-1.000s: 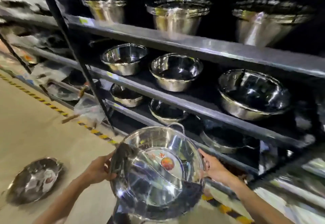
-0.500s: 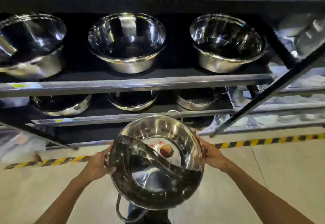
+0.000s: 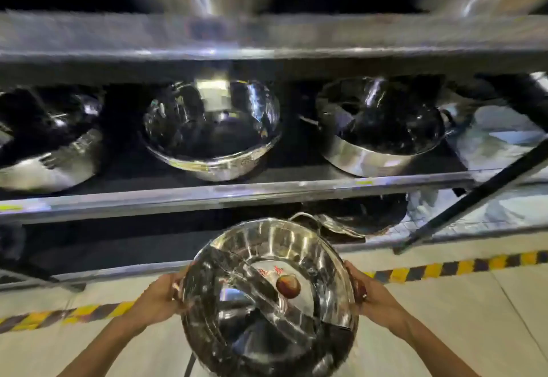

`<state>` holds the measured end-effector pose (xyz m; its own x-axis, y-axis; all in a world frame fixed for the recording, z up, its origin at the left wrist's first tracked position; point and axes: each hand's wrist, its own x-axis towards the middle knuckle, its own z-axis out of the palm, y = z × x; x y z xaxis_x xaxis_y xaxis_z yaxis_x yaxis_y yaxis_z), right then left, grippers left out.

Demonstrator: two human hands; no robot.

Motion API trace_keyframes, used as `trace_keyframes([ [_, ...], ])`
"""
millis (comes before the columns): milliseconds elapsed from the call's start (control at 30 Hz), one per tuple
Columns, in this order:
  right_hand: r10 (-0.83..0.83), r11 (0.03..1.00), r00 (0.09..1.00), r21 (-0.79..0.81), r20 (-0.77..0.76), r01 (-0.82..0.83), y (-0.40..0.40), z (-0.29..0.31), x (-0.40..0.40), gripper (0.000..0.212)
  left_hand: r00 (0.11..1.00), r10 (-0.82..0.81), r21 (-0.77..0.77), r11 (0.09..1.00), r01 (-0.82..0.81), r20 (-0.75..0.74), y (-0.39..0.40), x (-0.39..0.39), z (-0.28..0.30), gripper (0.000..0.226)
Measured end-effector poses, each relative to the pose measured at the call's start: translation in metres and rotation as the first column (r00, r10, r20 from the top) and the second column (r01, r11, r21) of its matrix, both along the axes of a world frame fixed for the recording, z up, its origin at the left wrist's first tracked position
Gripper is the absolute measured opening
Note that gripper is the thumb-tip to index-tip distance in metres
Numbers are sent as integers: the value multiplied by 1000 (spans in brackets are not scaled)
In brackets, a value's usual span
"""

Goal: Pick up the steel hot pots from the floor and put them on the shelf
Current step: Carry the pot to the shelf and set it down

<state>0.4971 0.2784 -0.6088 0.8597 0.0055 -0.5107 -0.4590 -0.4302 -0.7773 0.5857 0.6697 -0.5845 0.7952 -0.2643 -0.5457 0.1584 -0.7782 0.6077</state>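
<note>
I hold a steel hot pot [image 3: 267,296] with a curved divider and a round sticker inside, tilted toward me, just in front of the bottom level of the metal shelf [image 3: 237,196]. My left hand [image 3: 157,302] grips its left rim and my right hand [image 3: 370,296] grips its right rim. Another steel pot [image 3: 350,222] with a loop handle rests on the bottom level just behind and right of the held pot.
Steel bowls stand on the middle level: one at left [image 3: 47,145], one in the centre [image 3: 212,133], one at right [image 3: 379,127]. Larger steel vessels sit on the level above. A black diagonal brace [image 3: 474,196] crosses at right. Yellow-black tape [image 3: 444,267] marks the floor.
The view has closed in on the shelf and tipped lower. The pot in both hands has come nearer the bottom level.
</note>
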Motion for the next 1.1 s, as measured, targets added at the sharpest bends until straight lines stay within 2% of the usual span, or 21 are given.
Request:
trace_keyframes([
  [100,33,996,997,-81,63,-28,5,-64,24,83,998,1,-5,1000,0,62,5,19,-62,75],
  [200,31,987,995,-160,98,-15,10,-119,45,87,987,78,-79,995,-67,141,9,43,-113,70],
  [333,-20,992,981,-117,194,43,10,-171,79,91,981,114,-204,976,-81,158,26,79,-176,67],
  [400,-33,995,961,-83,276,58,9,-188,98,88,968,101,-207,977,-53,231,32,95,-197,72],
  [500,-8,988,934,-140,356,62,14,-193,132,86,944,143,-205,975,-84,297,34,122,-202,70],
  [600,-50,973,940,-195,337,121,25,-186,165,84,937,193,-221,967,-130,293,32,149,-193,65],
  [700,-18,965,948,-243,318,100,33,-191,197,56,921,234,-248,956,-159,310,32,180,-196,63],
  [733,-13,966,950,-243,311,93,36,-195,208,54,913,241,-250,955,-162,329,33,190,-202,62],
  [833,20,975,950,-218,313,51,42,-214,238,74,910,189,-200,972,-121,370,34,217,-222,52],
  [900,21,964,957,-261,289,58,45,-227,254,75,917,192,-223,968,-117,350,37,233,-235,46],
  [1000,5,965,965,-254,262,64,51,-238,270,69,929,202,-198,970,-144,310,40,254,-248,60],
  [1100,36,949,945,-308,325,70,53,-247,283,58,943,189,-169,975,-146,274,40,268,-260,66],
])
